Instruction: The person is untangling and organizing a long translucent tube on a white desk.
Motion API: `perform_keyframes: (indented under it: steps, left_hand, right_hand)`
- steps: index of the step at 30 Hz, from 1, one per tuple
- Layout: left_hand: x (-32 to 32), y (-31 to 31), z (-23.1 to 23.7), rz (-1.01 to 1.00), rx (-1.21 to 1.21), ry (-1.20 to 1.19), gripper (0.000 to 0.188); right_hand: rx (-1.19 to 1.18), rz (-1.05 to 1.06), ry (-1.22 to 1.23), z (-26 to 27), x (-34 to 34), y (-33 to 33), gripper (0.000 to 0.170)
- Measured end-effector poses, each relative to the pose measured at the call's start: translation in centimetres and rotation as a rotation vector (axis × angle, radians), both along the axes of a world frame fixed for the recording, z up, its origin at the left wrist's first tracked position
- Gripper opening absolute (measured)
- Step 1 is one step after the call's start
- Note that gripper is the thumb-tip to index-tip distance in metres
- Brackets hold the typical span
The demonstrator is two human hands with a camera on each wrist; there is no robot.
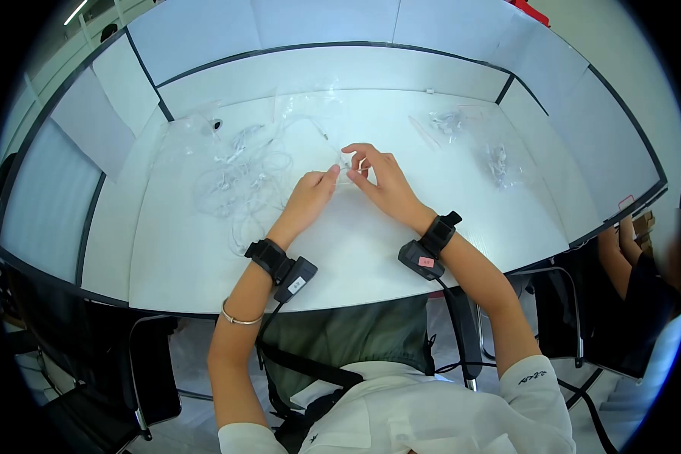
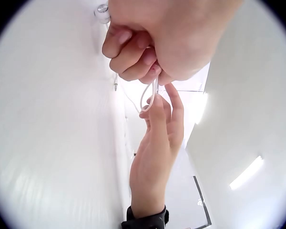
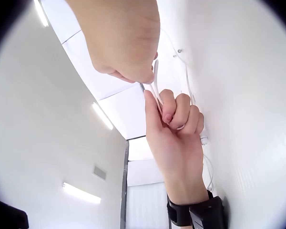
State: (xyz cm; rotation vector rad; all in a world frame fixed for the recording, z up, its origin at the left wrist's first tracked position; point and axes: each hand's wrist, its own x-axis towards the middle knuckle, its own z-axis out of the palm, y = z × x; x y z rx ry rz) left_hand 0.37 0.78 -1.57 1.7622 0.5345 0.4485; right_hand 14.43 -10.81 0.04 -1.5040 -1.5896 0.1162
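Note:
Both hands meet above the middle of the white table. My left hand [image 1: 312,198] has its fingers curled round a thin white cable [image 2: 147,98], which forms a small loop below the fist in the left wrist view. My right hand [image 1: 390,189] pinches the same cable between thumb and fingers, close beside the left. In the right wrist view the cable [image 3: 157,93] runs as two strands between the hands. Another length of cable [image 3: 187,76] hangs behind them. The fingertips of the right hand are partly hidden.
A tangle of white cables [image 1: 253,178] lies on the table [image 1: 340,265] left of the hands. Clear bags with white items [image 1: 499,163] lie at the right. Low white panels [image 1: 280,72] edge the table's back and sides. A person [image 1: 643,280] sits at the far right.

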Motion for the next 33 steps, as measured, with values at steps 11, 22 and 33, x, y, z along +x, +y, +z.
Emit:
perform_keyframes:
  steps: [11, 22, 33]
  left_hand:
    - [-0.4, -0.4, 1.2, -0.066, -0.111, -0.076, 0.046]
    - [-0.4, -0.7, 1.6, 0.131, 0.127, -0.213, 0.043]
    - [-0.4, -1.1, 2.1, 0.082, 0.36, -0.286, 0.034]
  right_hand:
    - [0.046, -0.163, -0.191, -0.1, 1.6, 0.1, 0.014]
    - [0.082, -0.208, -0.114, 0.5, 1.1, -0.2, 0.012]
    - [-0.274, 0.339, 0.852, 1.3, -0.3, -0.4, 0.028]
